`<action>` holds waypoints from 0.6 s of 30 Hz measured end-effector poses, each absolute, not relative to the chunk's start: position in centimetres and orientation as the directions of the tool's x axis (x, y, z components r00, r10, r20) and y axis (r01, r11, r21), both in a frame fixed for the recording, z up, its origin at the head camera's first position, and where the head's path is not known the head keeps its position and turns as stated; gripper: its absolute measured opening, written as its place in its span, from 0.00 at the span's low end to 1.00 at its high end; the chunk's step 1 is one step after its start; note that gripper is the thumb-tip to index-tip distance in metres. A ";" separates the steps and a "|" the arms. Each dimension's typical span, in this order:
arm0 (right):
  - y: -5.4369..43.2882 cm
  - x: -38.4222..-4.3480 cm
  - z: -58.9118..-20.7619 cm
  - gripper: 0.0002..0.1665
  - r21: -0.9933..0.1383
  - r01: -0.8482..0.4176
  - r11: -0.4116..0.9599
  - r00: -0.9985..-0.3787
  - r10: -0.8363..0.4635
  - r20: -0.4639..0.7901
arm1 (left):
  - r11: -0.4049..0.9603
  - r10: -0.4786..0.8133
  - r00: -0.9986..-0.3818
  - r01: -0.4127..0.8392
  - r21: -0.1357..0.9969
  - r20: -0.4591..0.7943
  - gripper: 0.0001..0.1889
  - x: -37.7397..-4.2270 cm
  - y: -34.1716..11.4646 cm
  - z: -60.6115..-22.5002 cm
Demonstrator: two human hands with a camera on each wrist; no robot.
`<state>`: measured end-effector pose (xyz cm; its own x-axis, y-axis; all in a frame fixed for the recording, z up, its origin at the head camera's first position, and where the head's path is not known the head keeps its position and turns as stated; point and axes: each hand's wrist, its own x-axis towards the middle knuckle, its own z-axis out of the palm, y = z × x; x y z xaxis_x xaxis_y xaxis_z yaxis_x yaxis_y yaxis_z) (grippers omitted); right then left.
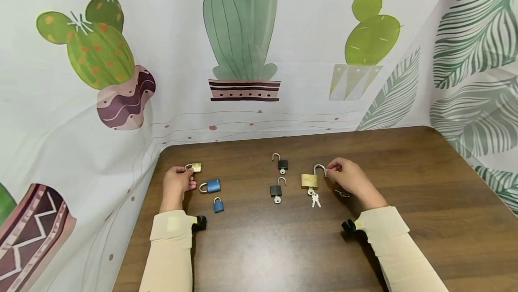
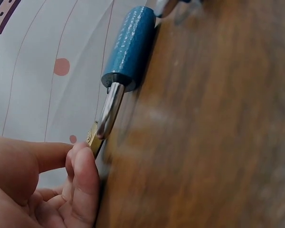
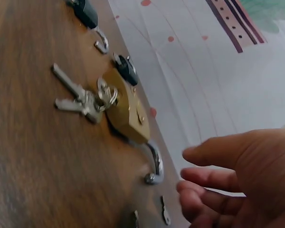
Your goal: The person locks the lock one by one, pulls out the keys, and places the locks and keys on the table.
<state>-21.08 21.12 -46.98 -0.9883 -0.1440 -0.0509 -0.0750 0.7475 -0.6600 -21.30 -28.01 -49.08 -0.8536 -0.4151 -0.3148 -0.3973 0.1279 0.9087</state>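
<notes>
Padlock [image 1: 197,167]: small, brass, at the far left of the worktop [image 1: 259,229].
Left hand [image 1: 176,182]: thumb and fingertips pinched on its left end.
Large lock [image 1: 309,180]: brass, unlatched, right of two black padlocks [image 1: 276,191].
Right hand [image 1: 350,177]: empty, fingers apart, just right of it.
Risk: a weak pinch could drop the padlock; a low sweep could scatter the keys [image 1: 315,197].

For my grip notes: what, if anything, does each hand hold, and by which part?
The left hand pinches the small rectangular brass padlock at its metal shackle end. The right hand holds nothing.
</notes>
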 end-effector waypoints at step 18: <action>17.6 -20.5 -48.2 0.24 -0.566 -0.142 0.812 -0.974 -0.216 -0.066 | 0.145 -0.428 -0.849 -0.404 0.903 -0.311 0.23 -21.3 -27.8 -49.0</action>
<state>-20.54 17.61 -48.23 -0.9741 -0.2163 -0.0657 -0.1422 0.8123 -0.5656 -21.32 -27.79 -49.02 -0.8487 -0.4277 -0.3111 -0.4043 0.1454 0.9030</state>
